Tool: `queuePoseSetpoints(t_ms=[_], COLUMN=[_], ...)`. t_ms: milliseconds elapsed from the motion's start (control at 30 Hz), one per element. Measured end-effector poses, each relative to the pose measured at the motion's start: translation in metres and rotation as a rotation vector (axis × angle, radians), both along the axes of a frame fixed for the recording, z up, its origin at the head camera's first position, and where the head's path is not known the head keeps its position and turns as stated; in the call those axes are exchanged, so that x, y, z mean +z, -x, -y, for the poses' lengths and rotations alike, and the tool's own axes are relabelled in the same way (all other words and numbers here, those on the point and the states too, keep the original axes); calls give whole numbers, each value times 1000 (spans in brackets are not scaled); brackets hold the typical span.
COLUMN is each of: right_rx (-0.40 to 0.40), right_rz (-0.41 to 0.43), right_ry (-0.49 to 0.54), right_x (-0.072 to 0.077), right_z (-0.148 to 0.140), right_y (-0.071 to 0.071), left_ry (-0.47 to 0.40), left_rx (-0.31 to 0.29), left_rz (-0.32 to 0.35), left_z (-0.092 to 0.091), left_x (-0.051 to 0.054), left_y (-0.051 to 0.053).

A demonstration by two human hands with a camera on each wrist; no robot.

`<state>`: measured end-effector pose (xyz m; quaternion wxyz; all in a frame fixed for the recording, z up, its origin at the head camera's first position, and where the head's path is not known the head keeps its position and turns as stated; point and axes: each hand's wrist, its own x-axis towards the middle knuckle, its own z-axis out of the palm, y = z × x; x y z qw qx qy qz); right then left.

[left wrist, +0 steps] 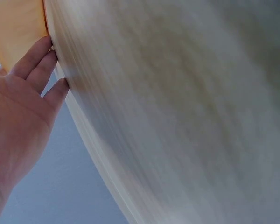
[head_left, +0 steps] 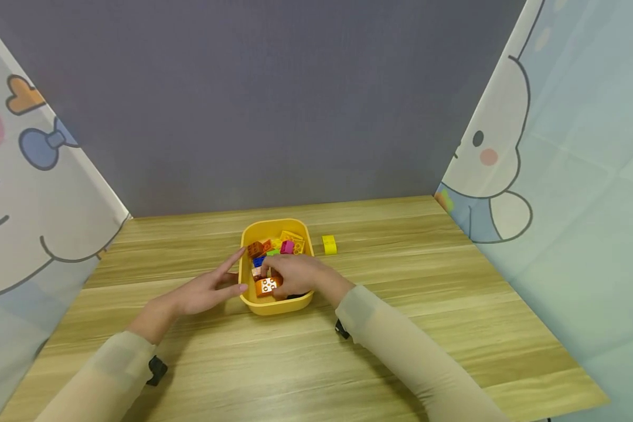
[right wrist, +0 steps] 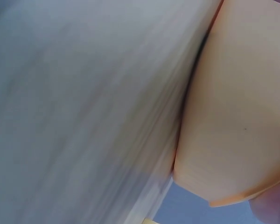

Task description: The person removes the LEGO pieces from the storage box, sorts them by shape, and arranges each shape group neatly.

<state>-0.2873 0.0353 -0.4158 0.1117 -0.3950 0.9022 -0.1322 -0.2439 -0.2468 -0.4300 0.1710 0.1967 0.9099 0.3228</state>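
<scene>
A yellow bin holds loose building blocks of several colours, among them a brown block, a magenta block and an orange block with a white studded face. My left hand touches the bin's left side with fingers spread and extended; in the left wrist view that hand rests its fingertips near the tabletop beside the bin. Reaching in over the right rim, my right hand has bent fingers among the blocks, by the orange one; whether it grips any is hidden. The bin's outer wall fills much of the right wrist view.
To the right of the bin, a yellow block stands on the wooden table. A dark grey panel rises behind the table, and cartoon-printed cloths hang on both sides.
</scene>
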Motion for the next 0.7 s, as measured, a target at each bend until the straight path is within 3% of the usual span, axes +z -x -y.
queuePoseSetpoints(t_ms=[200,467,700], right_rx=[21,11,32], right_rz=[-22,35,37], right_ry=[1,95,84], right_x=[-1,0,1], right_z=[-1,-2,-3], right_y=[-1,1,1], left_ry=[15,-2,-12], left_rx=[-5,-3,-14], left_rz=[-5,12,20], left_z=[1,2,-1], left_x=[2,1,4], left_y=[0,1,0])
